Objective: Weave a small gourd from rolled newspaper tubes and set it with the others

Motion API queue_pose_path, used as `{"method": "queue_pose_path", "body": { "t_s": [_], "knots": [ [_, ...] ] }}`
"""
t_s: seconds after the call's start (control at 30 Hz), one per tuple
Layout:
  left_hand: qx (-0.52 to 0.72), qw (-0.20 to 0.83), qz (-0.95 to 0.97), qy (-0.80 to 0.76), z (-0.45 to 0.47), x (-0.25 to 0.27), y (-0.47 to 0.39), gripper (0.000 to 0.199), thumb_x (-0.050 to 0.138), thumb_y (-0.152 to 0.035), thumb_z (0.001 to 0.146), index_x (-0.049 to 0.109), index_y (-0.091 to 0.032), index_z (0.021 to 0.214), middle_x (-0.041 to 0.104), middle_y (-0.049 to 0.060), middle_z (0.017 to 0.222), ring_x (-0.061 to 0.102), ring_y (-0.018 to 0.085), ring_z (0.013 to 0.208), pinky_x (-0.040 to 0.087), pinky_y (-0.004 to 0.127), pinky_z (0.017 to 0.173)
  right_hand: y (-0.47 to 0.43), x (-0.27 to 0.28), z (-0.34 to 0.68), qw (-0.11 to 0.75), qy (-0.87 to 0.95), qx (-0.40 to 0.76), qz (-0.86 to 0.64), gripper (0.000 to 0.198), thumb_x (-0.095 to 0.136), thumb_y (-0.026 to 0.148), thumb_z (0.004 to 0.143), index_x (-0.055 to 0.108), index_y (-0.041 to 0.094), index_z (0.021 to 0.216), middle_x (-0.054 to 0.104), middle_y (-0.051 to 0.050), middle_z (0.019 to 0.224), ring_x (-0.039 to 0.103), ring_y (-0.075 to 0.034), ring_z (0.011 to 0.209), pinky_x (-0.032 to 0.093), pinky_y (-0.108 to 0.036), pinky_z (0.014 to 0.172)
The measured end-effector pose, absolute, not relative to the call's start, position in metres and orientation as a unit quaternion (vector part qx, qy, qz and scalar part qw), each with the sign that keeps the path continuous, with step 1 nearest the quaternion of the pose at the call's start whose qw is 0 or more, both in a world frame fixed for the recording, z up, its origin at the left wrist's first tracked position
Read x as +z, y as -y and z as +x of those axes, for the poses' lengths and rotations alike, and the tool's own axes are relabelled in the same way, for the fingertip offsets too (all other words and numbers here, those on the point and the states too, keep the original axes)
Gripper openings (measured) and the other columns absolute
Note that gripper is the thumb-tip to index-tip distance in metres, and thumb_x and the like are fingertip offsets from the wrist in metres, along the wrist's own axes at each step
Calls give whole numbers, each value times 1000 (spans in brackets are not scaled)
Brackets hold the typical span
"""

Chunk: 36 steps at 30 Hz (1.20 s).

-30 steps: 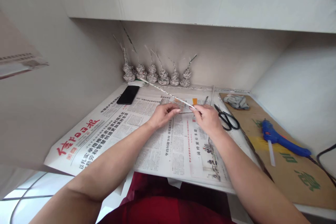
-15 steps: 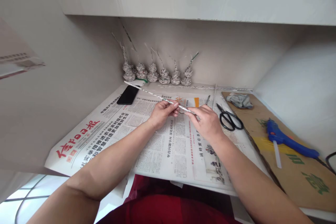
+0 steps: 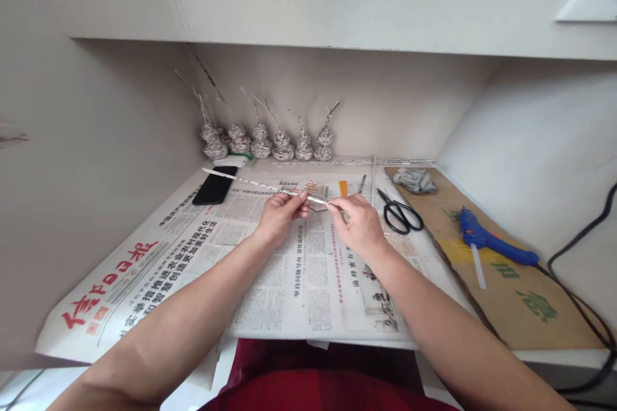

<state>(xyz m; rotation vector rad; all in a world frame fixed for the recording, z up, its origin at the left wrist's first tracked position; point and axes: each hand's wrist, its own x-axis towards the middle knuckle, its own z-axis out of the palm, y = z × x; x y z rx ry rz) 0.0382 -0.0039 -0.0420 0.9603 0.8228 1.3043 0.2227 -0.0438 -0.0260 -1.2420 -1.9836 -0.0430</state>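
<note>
A thin rolled newspaper tube [image 3: 245, 181] slants across the middle, its far end pointing up and left over the phone. My left hand [image 3: 284, 215] pinches it partway along, thumb on top. At its right end my right hand [image 3: 357, 221] has thumb and fingertips closed on the tube. Both hands are held over a spread newspaper [image 3: 270, 289]. A thin dark line shows just below the tube between the hands; I cannot make out what it is. Black-handled scissors [image 3: 403, 215] lie open just right of my right hand.
Several woven paper gourds [image 3: 283, 146] stand along the back wall. A black phone [image 3: 214, 185] lies at the left. On cardboard [image 3: 520, 327] at the right are a blue glue gun [image 3: 496, 241] and a crumpled grey cloth or paper [image 3: 414, 180]. A shelf [image 3: 308, 0] overhangs the back.
The view has turned a little to the right, so everything appears shifted left. Both hands keep hold of the paper tube, with the right fingers still at its right end.
</note>
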Motion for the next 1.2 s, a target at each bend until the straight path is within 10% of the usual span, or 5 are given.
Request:
{"method": "queue_pose_path", "body": {
  "t_s": [0.3, 0.73, 1.0, 1.2],
  "knots": [
    [538, 648, 430, -324, 35, -38, 9, 37, 89, -37, 61, 69, -15, 83, 64, -2, 64, 56, 8, 54, 45, 19, 50, 42, -31, 222, 384, 782, 68, -486, 21, 54, 32, 97, 72, 23, 90, 71, -3, 79, 60, -20, 78, 43, -30, 74],
    [551, 646, 448, -281, 23, -29, 2, 45, 89, -44, 61, 65, -12, 81, 60, -3, 58, 51, 6, 49, 39, 19, 49, 44, -21, 219, 320, 520, 692, -385, 40, 63, 59, 81, 50, 22, 76, 37, 9, 53, 35, -9, 46, 27, -24, 46],
    [526, 642, 475, -294, 25, -36, 1, 47, 88, -47, 61, 66, -12, 84, 62, -2, 61, 53, 7, 50, 42, 21, 52, 49, -24, 216, 312, 754, 283, -503, 33, 47, 54, 95, 57, 25, 84, 48, 4, 59, 44, -15, 56, 33, -29, 60],
    [600, 607, 425, -301, 9, -25, -10, 45, 86, -48, 63, 68, -11, 82, 57, -3, 56, 47, 5, 47, 35, 19, 47, 39, -26, 231, 277, 647, 536, -466, 47, 43, 67, 92, 48, 23, 78, 35, 8, 54, 37, -12, 49, 31, -26, 52]
  ]
}}
